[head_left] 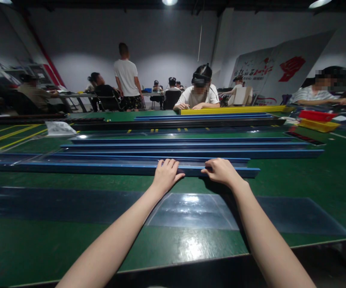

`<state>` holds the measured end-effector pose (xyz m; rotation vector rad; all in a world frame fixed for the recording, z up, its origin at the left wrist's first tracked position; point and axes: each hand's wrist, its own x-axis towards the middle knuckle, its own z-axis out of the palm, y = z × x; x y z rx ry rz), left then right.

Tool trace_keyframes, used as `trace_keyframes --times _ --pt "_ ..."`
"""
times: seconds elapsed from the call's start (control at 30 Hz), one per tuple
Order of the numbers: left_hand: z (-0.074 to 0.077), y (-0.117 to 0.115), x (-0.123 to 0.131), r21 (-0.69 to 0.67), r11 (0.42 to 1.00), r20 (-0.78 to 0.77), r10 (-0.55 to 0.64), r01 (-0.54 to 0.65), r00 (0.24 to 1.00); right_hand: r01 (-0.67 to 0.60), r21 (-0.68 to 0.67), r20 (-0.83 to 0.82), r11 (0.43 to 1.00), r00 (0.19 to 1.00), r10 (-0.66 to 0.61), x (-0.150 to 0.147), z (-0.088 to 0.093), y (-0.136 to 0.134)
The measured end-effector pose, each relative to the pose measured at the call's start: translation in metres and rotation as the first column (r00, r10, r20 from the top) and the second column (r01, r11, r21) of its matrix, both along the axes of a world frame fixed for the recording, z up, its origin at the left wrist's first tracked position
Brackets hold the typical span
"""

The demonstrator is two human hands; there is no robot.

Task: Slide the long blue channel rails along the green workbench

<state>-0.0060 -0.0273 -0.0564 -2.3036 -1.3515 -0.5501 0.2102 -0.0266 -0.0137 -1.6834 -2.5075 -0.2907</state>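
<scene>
A long blue plastic channel strip (pixel 95 168) lies crosswise on the green table, closest to me of the blue strips. My left hand (pixel 166 175) grips its near wall, fingers hooked over the top and thumb to the right on the front side. Farther along, near the strip's right end, my right hand (pixel 221 170) is closed on the same wall with bent fingers, their tips partly hidden. A clear plastic sheet (pixel 191 210) lies flat under my forearms.
More blue channel strips (pixel 191 153) lie parallel just beyond. Farther back are a black strip (pixel 175 124), a yellow strip (pixel 233 110), and red (pixel 318 116) and yellow trays (pixel 319 125). A co-worker (pixel 198 94) sits opposite; the table's front edge (pixel 191 264) is close to me.
</scene>
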Motion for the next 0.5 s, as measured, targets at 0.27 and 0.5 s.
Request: trace_keyframes --times 0.27,0.5 --pt "0.001 -0.0014 0.0003 0.0 1.0 -0.001 0.01 -0.01 1.0 -0.007 -0.009 0.013 1.0 1.0 0.007 -0.0002 0.0023 -0.0018" --pt "0.0008 -0.0002 0.0002 -0.003 1.0 0.004 0.002 -0.002 1.0 0.012 -0.036 0.013 0.999 1.0 -0.012 -0.0018 0.005 -0.0031"
